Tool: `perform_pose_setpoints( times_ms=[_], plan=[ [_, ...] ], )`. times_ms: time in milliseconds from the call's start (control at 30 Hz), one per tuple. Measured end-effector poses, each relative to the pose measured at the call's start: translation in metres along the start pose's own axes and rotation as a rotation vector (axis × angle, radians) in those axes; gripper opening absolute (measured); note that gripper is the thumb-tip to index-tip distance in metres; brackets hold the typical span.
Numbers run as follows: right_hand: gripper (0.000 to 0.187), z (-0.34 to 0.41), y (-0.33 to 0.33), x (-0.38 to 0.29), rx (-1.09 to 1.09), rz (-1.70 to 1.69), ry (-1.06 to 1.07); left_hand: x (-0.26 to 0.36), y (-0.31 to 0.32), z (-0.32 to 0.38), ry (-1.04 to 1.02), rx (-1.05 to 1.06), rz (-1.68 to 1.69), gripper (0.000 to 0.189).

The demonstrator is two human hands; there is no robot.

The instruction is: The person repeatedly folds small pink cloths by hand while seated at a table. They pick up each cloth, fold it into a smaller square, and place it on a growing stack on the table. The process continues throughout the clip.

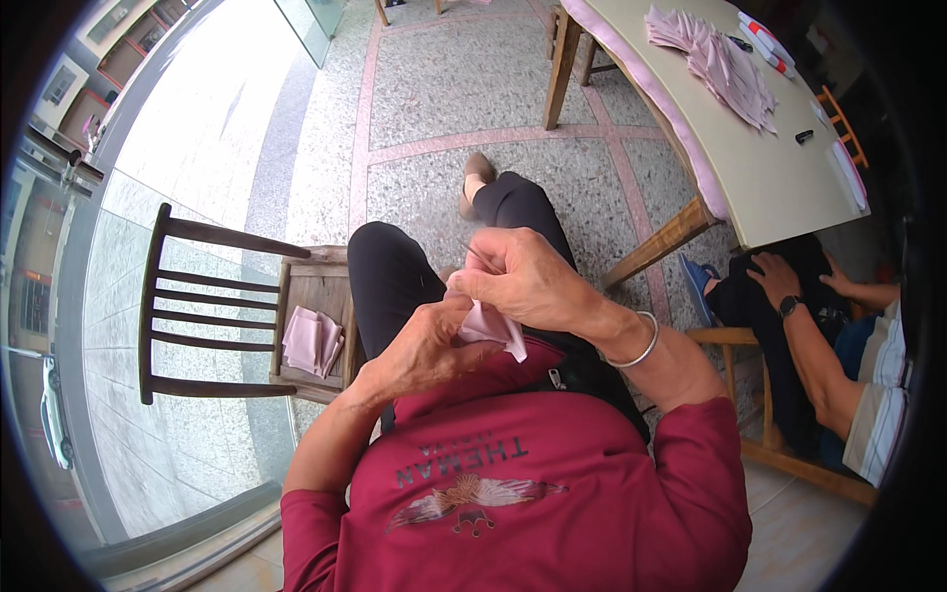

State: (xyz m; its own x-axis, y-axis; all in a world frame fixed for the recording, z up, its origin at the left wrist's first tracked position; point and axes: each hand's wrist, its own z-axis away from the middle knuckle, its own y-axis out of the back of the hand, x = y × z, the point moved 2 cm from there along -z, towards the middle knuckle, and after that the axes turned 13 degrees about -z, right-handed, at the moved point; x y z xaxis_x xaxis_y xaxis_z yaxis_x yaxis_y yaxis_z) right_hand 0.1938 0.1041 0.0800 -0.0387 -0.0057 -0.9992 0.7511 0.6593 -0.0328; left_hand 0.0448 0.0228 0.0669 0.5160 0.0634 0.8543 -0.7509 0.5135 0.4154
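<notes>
Above my lap, my left hand [433, 340] grips a small piece of folded pink cloth [488, 328], pinched between thumb and fingers. A corner of the cloth hangs down below the fingers. My right hand [529, 277], with a bracelet on its wrist, holds a thin pointed rod-like tool [477, 254] between thumb and curled fingers. The right thumb is close against the cloth's upper end. Where the tool's lower end meets the cloth is hidden by the fingers. To the left, a stack of folded pink cloth pieces [312, 342] lies on a wooden chair seat [314, 285].
A table [762, 177] at the right carries a fanned pile of pink cloth [714, 66] and small black items [804, 137]. Beside it sits another person, hands [777, 281] on their lap. A glass door panel [311, 26] stands at the far left.
</notes>
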Motion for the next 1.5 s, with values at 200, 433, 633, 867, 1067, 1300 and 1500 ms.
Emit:
perform_pose_setpoints(
  times_ms=[200, 433, 633, 867, 1067, 1300, 1500],
  plan=[
    [0.029, -0.007, -0.003, 0.003, -0.044, 0.126, 0.065, -0.013, -0.007, -0.005, -0.152, 0.027, -0.021, 0.018],
    [0.029, -0.012, 0.008, 0.005, -0.021, 0.111, 0.055, -0.007, -0.002, 0.001, -0.001, 0.140, 0.196, 0.010],
    [0.036, -0.007, 0.015, 0.039, -0.222, -0.032, -0.015, -0.018, 0.000, 0.003, 0.043, 0.151, 0.242, 0.009],
    [0.026, -0.003, 0.003, 0.048, -0.203, -0.117, -0.056, -0.018, -0.009, 0.006, 0.023, 0.104, 0.247, 0.017],
    [0.021, 0.000, 0.000, 0.038, -0.094, 0.019, 0.047, -0.010, -0.011, 0.008, 0.009, 0.114, 0.392, 0.029],
    [0.021, 0.004, 0.000, 0.036, -0.105, 0.075, 0.069, -0.010, -0.019, 0.008, -0.007, 0.068, 0.402, 0.032],
    [0.020, 0.003, 0.000, 0.035, -0.119, 0.066, 0.055, -0.002, -0.022, 0.008, 0.166, 0.162, 0.484, 0.030]
  ],
)
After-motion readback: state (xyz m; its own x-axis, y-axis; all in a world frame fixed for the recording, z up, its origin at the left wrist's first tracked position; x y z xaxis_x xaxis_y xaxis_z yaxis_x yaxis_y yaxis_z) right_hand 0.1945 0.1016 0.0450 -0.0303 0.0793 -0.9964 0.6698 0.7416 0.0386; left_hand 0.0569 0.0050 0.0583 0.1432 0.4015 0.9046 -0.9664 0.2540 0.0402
